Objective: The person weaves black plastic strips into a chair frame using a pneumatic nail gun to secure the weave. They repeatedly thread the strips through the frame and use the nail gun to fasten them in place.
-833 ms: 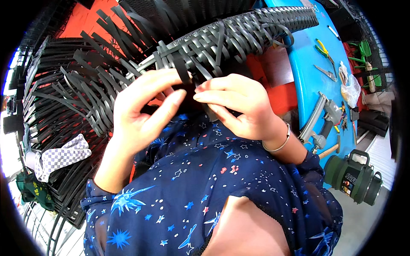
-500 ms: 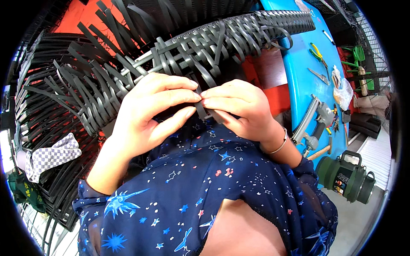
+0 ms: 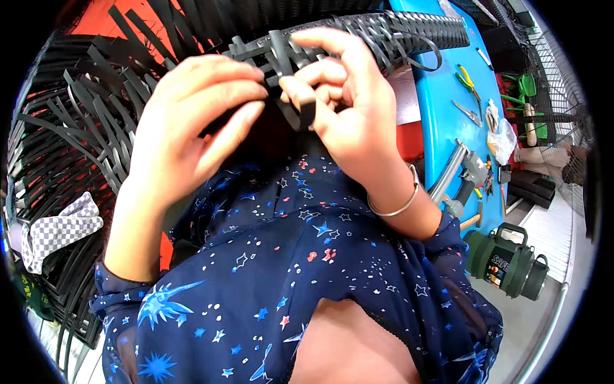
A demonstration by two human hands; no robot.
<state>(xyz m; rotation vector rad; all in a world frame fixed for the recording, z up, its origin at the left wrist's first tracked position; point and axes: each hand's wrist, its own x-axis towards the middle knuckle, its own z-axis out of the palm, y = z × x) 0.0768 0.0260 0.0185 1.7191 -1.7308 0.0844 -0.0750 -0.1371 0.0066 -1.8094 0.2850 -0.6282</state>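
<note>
A frame woven of flat black strips (image 3: 438, 33) runs across the upper middle, with my hands at its near edge. My right hand (image 3: 358, 115) is closed, thumb and curled fingers pinching a flat dark strip (image 3: 307, 116) that bends down below the thumb; its forefinger reaches out over the weave. My left hand (image 3: 182, 118) is beside it on the left, fingertips drawn close to the thumb at the weave. What lies between the left fingertips, if anything, is hidden. Many loose strip ends (image 3: 96, 105) fan out beyond and left of this hand.
On the right, a blue table (image 3: 435, 96) carries yellow-handled pliers (image 3: 467, 79), scissors (image 3: 469, 112), a nail gun (image 3: 473, 169), a clear plastic bag (image 3: 503, 142) and a hammer (image 3: 472, 221). A green cylindrical device (image 3: 508, 262) stands below it. A checked cloth (image 3: 61, 232) lies at the left.
Both hands have moved up and apart from each other. The right hand has turned, its forefinger now raised, and the strip bends below its thumb. The view has shifted slightly.
</note>
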